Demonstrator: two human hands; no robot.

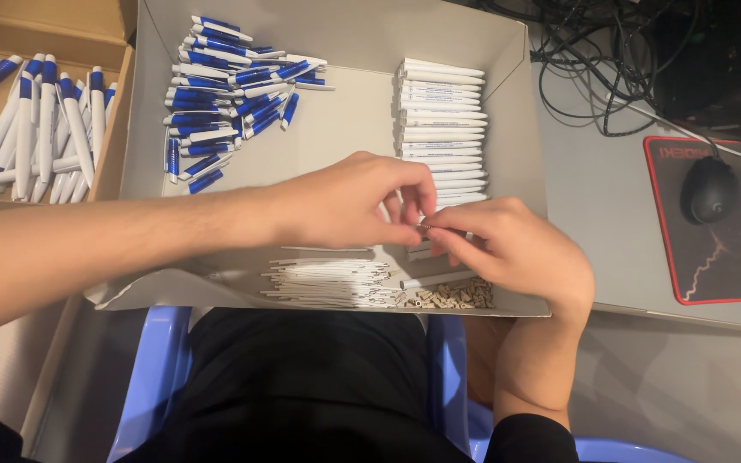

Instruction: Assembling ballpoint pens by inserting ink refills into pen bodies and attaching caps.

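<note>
Both hands meet over the near right part of a grey cardboard box (345, 111). The left hand (349, 206) and the right hand (512, 249) pinch a tiny spring (424, 228) between their fingertips. Below them lie white refills (328, 281) and a heap of small springs (452, 295). Farther away lie blue-and-white pen halves (225, 86) on the left and stacked white barrels (441, 124) on the right.

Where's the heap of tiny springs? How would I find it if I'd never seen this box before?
Look at the big open cardboard box on the person's lap. Go to its near edge, just under the right hand. There lies the heap of tiny springs, beside the bundle of thin white refills. The springs are short, stubby and greyish, while everything else in the box is long and white or blue.
</note>
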